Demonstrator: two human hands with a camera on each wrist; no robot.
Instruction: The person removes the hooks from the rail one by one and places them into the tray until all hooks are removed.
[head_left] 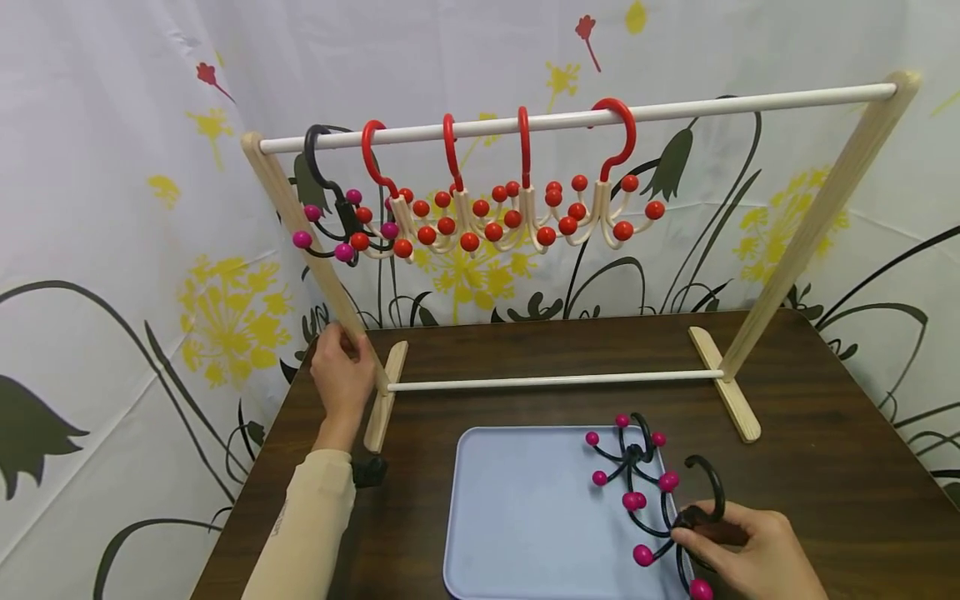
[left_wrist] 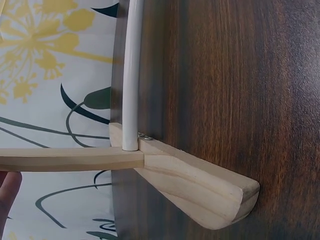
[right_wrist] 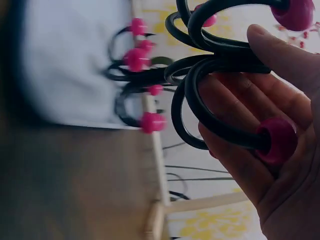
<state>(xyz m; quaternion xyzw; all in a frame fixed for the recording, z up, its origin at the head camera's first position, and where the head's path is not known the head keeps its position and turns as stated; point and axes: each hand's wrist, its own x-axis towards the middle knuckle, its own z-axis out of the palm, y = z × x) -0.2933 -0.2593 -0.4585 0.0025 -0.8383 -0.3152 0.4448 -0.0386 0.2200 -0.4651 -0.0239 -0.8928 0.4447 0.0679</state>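
My right hand pinches a black multi-arm hanger with magenta ball tips, over the right edge of the blue-grey tray. In the right wrist view, thumb and fingers close on its bundled black stem, and its curved arms spread out. Another black hanger of that kind lies at the tray's upper right corner. At the left, my left hand grips the lower part of the rack's wooden post. Only a fingertip appears beside that post in the left wrist view.
On the rack's white top rod hang several red-hooked hangers with red balls and one black hanger at the left end. The rack's wooden feet stand on the dark table. Behind hangs a flower-print curtain.
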